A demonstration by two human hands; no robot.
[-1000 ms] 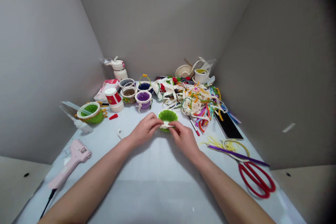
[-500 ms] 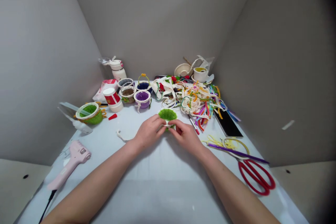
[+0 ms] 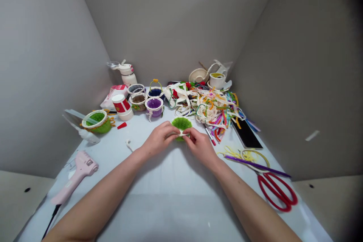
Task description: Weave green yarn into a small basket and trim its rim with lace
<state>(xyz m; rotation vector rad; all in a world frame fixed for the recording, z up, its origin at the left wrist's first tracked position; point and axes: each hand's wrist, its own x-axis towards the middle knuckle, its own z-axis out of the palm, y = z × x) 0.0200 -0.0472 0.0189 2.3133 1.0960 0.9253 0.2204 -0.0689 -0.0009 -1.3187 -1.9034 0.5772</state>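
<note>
Green cup (image 3: 181, 122) sits mid-frame, its inside ribbed; my left hand (image 3: 160, 138) and right hand (image 3: 200, 146) are both pinched on a white strip (image 3: 180, 133) at its near rim; printing on the red-and-white bottle (image 3: 121, 106), left of centre, is too small for me to read; at frame left, translucent sticks (image 3: 76, 115) lie across a white-rimmed green basket (image 3: 103, 127); tangled lace (image 3: 208, 112) heaps right of centre.

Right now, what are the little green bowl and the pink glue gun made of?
The green bowl looks ridged, perhaps yarn or paper: lines run down its wall. The pink glue gun seems smooth, hard plastic: evenly coloured, cleanly moulded.
</note>
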